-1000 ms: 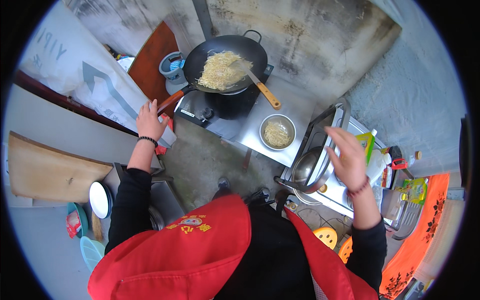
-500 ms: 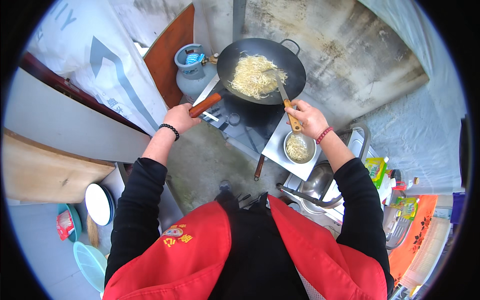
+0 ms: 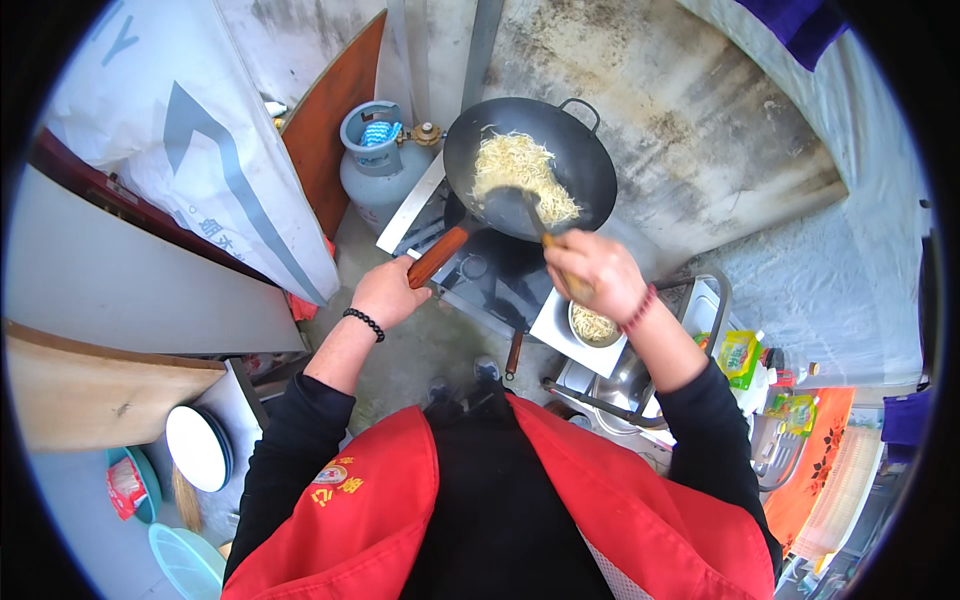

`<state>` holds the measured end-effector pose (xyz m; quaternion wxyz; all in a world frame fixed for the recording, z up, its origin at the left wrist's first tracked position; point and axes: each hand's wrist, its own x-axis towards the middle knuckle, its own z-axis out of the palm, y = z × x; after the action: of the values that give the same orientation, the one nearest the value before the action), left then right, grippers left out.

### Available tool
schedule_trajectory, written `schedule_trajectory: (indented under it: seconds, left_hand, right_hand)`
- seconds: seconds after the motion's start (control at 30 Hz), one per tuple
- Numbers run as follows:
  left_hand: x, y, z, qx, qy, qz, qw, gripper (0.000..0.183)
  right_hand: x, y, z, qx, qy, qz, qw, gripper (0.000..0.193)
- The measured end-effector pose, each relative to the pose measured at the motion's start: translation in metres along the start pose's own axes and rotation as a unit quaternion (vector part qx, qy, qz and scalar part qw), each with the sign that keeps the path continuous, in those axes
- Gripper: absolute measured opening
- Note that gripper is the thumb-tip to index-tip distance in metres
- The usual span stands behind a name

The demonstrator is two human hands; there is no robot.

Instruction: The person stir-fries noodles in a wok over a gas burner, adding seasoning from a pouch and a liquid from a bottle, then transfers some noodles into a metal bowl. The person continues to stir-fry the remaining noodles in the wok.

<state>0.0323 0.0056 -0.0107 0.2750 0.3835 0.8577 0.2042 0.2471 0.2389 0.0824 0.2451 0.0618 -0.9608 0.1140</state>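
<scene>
A black wok (image 3: 592,165) sits on a stove, tilted slightly toward me, with a heap of pale, thin strands like bean sprouts (image 3: 515,165) in it. My left hand (image 3: 388,295) is closed round the wok's reddish wooden handle (image 3: 438,256). In my right hand (image 3: 602,272) is the wooden handle of a wok spatula (image 3: 538,215); its dark rounded blade lies at the near edge of the heap, inside the wok. Below my right hand, a metal bowl (image 3: 603,343) holds more of the same strands on a white surface; my hand partly covers it.
A grey gas cylinder (image 3: 385,170) with a valve stands left of the wok. A stained wall (image 3: 680,120) rises behind it. At right are a metal basin (image 3: 622,385), a dark curved rail (image 3: 600,400) and seasoning pouches (image 3: 738,355). Stacked plates (image 3: 195,448) lie at lower left.
My right hand has moved up and left, pushing the spatula blade toward the near side of the heap. The strands have shifted in the wok. The whole view has shifted slightly.
</scene>
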Motion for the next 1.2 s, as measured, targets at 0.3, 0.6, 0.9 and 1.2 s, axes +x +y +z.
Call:
schedule_trajectory:
  seconds: [0.3,0.6,0.9,1.2]
  left_hand:
    - [-0.003,0.005,-0.001,0.009,0.007,-0.024,1.0,0.038]
    - [-0.005,0.007,0.0,0.016,0.03,-0.021,0.999,0.039]
    - [-0.007,0.01,-0.001,-0.007,0.018,-0.038,0.999,0.041]
    - [-0.006,0.009,0.0,0.002,0.025,-0.042,0.999,0.04]
  right_hand:
    - [0.004,0.092,0.007,-0.018,0.129,0.094,0.987,0.019]
    - [0.007,0.074,-0.031,0.091,-0.012,0.016,0.996,0.018]
    - [0.019,0.088,-0.022,0.065,0.062,0.037,0.995,0.014]
    - [0.016,0.105,0.008,0.063,0.082,0.072,0.992,0.013]
